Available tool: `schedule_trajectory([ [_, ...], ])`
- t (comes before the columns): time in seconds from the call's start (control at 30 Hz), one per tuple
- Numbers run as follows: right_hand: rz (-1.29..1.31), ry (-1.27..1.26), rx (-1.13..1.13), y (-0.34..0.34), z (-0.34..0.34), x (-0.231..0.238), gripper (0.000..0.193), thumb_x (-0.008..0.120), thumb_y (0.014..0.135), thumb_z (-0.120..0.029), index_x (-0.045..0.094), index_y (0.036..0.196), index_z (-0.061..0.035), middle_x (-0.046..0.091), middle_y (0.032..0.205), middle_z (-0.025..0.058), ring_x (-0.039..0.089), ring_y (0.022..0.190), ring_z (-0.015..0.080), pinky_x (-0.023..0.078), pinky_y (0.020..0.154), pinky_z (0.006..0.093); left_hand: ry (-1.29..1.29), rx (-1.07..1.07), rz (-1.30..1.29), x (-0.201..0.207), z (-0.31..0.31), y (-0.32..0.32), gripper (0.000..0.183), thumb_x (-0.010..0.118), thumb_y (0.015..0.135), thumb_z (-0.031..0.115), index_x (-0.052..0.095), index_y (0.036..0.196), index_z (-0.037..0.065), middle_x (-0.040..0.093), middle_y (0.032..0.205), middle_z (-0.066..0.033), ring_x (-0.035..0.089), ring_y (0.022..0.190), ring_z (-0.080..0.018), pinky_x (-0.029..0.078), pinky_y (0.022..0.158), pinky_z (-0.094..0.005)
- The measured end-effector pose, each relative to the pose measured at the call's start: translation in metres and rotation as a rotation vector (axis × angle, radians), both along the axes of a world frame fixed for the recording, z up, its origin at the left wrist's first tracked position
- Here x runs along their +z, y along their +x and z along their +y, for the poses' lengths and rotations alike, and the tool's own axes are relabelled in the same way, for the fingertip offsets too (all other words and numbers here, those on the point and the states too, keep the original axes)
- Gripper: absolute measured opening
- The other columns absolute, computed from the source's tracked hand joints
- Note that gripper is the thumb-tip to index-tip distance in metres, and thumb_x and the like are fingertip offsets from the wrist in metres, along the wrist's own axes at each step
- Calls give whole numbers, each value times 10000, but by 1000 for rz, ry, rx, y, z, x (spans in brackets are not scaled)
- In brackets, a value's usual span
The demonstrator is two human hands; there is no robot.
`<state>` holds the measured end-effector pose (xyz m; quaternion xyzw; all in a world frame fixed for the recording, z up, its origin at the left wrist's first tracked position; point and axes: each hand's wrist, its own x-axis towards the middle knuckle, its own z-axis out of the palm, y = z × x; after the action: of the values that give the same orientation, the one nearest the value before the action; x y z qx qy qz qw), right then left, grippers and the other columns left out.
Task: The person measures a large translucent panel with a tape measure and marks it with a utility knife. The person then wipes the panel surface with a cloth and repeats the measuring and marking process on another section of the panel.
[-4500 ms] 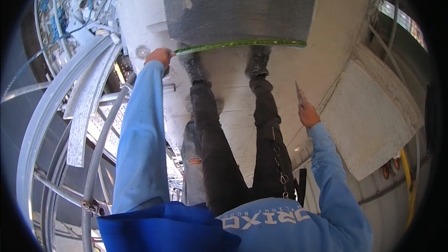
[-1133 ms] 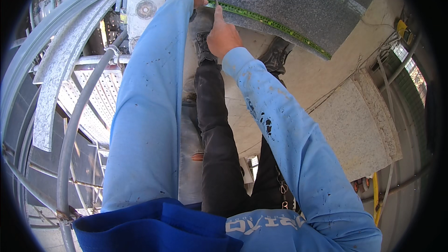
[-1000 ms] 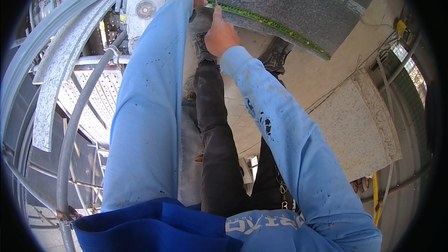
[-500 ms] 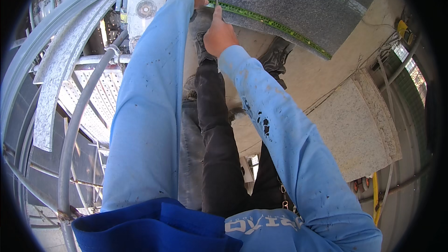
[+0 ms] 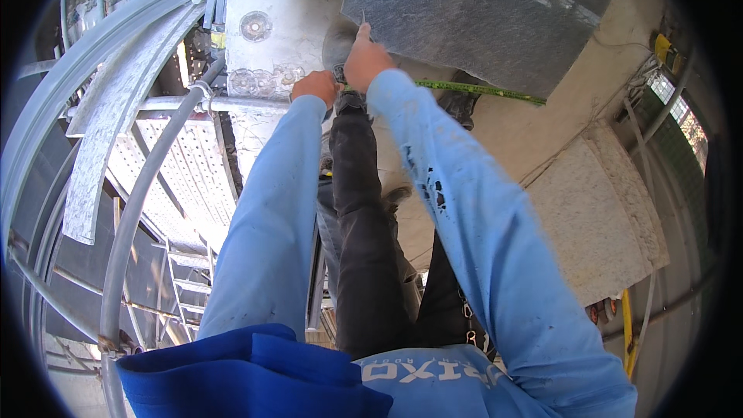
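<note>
A grey stone slab [image 5: 480,23] lies at the top, its near edge slanting down to the right. My left hand [image 5: 316,88] is closed on one end of a green tape measure [image 5: 480,90], which runs rightward below the slab's edge. My right hand [image 5: 368,59] sits just right of it, over the tape's line, with its fingers closed. A thin, pointed marking tool [image 5: 364,17] sticks up from that hand, its tip at the slab's left corner. The fingers hide most of the tool, so its exact kind cannot be told. My right wrist covers part of the tape.
Metal scaffold tubes [image 5: 131,224] and a perforated deck [image 5: 170,170] stand on the left, beside pale strips [image 5: 101,131]. Two rough stone slabs [image 5: 596,209] lean at the right. My dark-trousered leg [image 5: 360,201] reaches forward between my arms; loose scraps lie at upper left.
My left hand has come down toward me, drawing the tape off the slab to below its near edge. My right hand has shifted slightly, its tool now at the slab's left corner.
</note>
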<state>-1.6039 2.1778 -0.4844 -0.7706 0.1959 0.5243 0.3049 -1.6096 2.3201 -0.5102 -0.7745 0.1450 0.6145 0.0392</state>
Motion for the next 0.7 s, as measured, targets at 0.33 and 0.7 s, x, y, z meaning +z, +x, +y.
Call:
schedule_trajectory([
  [0.33,-35,-59,-289,-6,-15,51,651,441,818,-51,203,1424,-40,536,1138,331,533,1090,427,411,949,457,3,10,-14,7,6,-10,397,536,882,424,618,1043,71,643,1049,-132,615,997,-290,490,840,-405],
  [0.7,-64,-82,-168,-15,-19,36,638,403,837,-56,191,1439,-78,564,1124,289,558,1055,412,421,935,470,2,39,-19,-3,8,-17,404,532,885,440,646,1005,72,651,1002,-143,612,969,-306,480,804,-417],
])
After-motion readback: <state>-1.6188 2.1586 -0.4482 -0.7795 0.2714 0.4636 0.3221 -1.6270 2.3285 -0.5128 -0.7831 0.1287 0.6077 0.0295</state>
